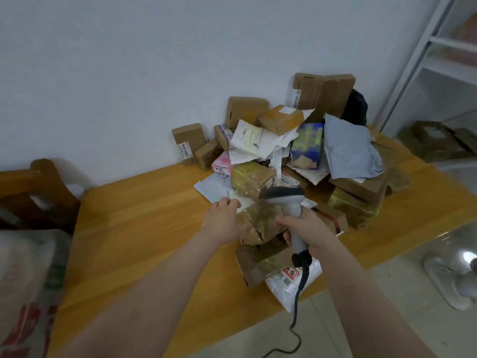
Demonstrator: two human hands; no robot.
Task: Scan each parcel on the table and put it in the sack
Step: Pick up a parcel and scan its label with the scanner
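Looking down on a yellow wooden table set against a pale wall, with a tiled floor to the right. A wooden chair stands at the table's left end. A white metal shelf rises at the far right, with cardboard boxes on the floor below it and a fan nearer the viewer.

The sack, white with red print, sits at the lower left, just beside the table; its inside does not show. The shelf holds blurred pinkish things that cannot be made out.

A pile of parcels (brown boxes, white and grey bags, a blue and yellow packet) fills the far right part of the table up to the wall. At the near edge of the pile lies a taped box, brown and glossy. It rests on a second brown box, which overlaps a white bag that hangs past the table's edge.

The left hand lies against the left side of the taped box with its fingers bent; whether it has a hold cannot be told. The right hand is wrapped round the handle of the scanner. The scanner's long axis runs from near to far, cable end toward the viewer, and its dark head points left, over the taped box. The cable drops past the table's edge to the floor.
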